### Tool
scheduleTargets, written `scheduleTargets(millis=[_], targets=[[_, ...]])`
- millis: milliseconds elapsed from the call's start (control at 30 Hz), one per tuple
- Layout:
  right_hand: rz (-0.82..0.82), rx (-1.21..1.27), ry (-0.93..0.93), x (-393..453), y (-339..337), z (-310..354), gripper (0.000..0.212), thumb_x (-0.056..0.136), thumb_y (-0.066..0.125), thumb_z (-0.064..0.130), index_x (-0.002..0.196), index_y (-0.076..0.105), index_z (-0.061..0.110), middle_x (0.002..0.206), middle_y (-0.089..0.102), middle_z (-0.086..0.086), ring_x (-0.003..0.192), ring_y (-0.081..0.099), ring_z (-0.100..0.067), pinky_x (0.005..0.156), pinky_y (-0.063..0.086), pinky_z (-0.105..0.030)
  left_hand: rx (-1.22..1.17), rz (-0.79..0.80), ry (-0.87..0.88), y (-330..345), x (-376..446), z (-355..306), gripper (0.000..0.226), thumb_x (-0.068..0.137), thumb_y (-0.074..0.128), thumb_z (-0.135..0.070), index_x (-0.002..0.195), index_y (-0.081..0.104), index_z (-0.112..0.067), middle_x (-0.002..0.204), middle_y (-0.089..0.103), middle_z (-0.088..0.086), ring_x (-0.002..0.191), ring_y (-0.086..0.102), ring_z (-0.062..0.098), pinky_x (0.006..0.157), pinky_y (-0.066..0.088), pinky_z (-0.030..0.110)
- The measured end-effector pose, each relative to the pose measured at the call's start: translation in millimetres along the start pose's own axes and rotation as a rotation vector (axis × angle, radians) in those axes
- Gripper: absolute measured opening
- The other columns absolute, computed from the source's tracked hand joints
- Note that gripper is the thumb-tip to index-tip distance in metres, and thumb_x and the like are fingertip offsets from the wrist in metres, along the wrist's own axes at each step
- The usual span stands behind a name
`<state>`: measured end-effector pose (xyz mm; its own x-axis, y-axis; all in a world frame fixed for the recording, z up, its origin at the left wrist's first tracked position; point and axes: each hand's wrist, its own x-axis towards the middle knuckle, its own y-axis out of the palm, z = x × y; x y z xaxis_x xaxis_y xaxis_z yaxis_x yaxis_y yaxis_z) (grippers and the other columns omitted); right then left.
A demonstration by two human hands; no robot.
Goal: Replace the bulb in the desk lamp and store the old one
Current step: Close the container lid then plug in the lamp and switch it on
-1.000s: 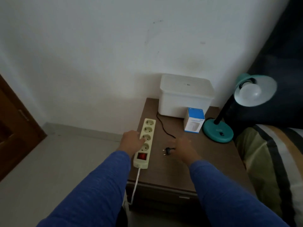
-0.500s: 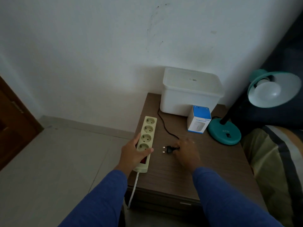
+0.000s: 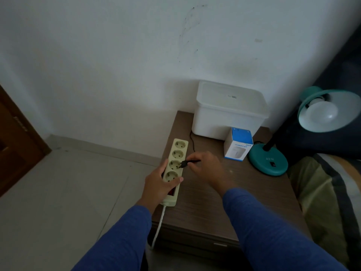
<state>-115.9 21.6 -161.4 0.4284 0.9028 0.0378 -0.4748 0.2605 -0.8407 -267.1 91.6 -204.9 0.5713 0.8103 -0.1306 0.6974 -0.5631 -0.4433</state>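
A teal desk lamp (image 3: 268,161) stands at the right of the wooden nightstand (image 3: 224,208), its shade tilted toward me with a white bulb (image 3: 322,112) inside, unlit. My left hand (image 3: 159,184) grips the near end of a cream power strip (image 3: 176,153) lying along the nightstand's left edge. My right hand (image 3: 207,167) pinches the lamp's black plug (image 3: 184,164), whose pins touch the strip's third socket from the far end. The black cord (image 3: 192,141) runs back toward the white box.
A white lidded plastic box (image 3: 228,112) sits at the back against the wall. A small blue and white carton (image 3: 238,143) stands in front of it. A striped bed cover (image 3: 328,192) lies at the right, tiled floor and a wooden door (image 3: 17,141) at the left.
My right hand lifted the plug off the nightstand and carried it left to the strip's socket. My left hand slid down and closed around the strip's near end.
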Motion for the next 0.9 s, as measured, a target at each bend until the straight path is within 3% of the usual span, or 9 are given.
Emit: scheduleTargets(millis=[167,300,433,533,633,800,900], targets=[[0.018,-0.03,-0.006,11,-1,5,0.021,0.085,0.059,0.021,0.1,0.072,0.018,0.096,0.073,0.001,0.092,0.062,-0.018,0.089,0.05,-0.038,-0.008,0.003,-0.006,0,2,2,0.085,0.074,0.075,-0.04,0.145,0.03,-0.024,0.128,0.059,-0.003,0.099,0.054,0.002,0.082,0.043,0.014],[0.054,-0.14,-0.032,21,4,10,0.023,0.085,0.058,0.024,0.102,0.072,0.017,0.099,0.072,-0.002,0.099,0.057,-0.022,0.088,0.043,-0.031,-0.022,0.006,-0.014,0,3,5,0.086,0.072,0.075,-0.041,0.144,0.031,-0.025,0.128,0.059,-0.004,0.1,0.055,0.002,0.072,0.041,0.006],[0.098,-0.197,-0.057,27,6,19,0.024,0.088,0.056,0.019,0.104,0.071,0.012,0.101,0.071,-0.009,0.102,0.055,-0.026,0.086,0.04,-0.029,-0.023,0.006,-0.019,1,4,7,0.087,0.071,0.075,-0.043,0.144,0.031,-0.026,0.132,0.057,-0.002,0.112,0.056,0.009,0.087,0.044,0.017],[0.106,-0.188,-0.069,32,9,21,0.024,0.088,0.057,0.019,0.106,0.071,0.012,0.105,0.067,-0.01,0.102,0.055,-0.023,0.077,0.038,-0.025,-0.014,0.0,-0.013,2,5,8,0.087,0.072,0.075,-0.043,0.144,0.031,-0.025,0.131,0.057,-0.002,0.113,0.056,0.009,0.087,0.042,0.016],[0.113,-0.164,-0.053,36,11,18,0.026,0.088,0.059,0.023,0.111,0.07,0.016,0.114,0.064,-0.008,0.105,0.057,-0.02,0.079,0.036,-0.021,-0.017,-0.002,-0.006,2,5,8,0.087,0.071,0.076,-0.042,0.144,0.031,-0.024,0.13,0.059,-0.002,0.11,0.057,0.008,0.084,0.042,0.014],[0.06,-0.027,0.013,32,13,16,0.03,0.085,0.063,0.021,0.115,0.065,0.017,0.111,0.07,-0.005,0.097,0.066,-0.015,0.082,0.048,-0.021,-0.026,0.005,-0.012,3,6,9,0.087,0.071,0.076,-0.043,0.144,0.032,-0.025,0.131,0.058,-0.003,0.111,0.056,0.007,0.086,0.042,0.014],[-0.005,0.07,0.054,30,16,14,0.025,0.081,0.068,0.02,0.106,0.064,0.016,0.103,0.071,-0.006,0.089,0.066,-0.013,0.073,0.051,-0.019,-0.021,0.001,-0.009,3,6,10,0.086,0.071,0.076,-0.043,0.144,0.033,-0.025,0.128,0.059,-0.004,0.109,0.057,0.006,0.082,0.041,0.012]])
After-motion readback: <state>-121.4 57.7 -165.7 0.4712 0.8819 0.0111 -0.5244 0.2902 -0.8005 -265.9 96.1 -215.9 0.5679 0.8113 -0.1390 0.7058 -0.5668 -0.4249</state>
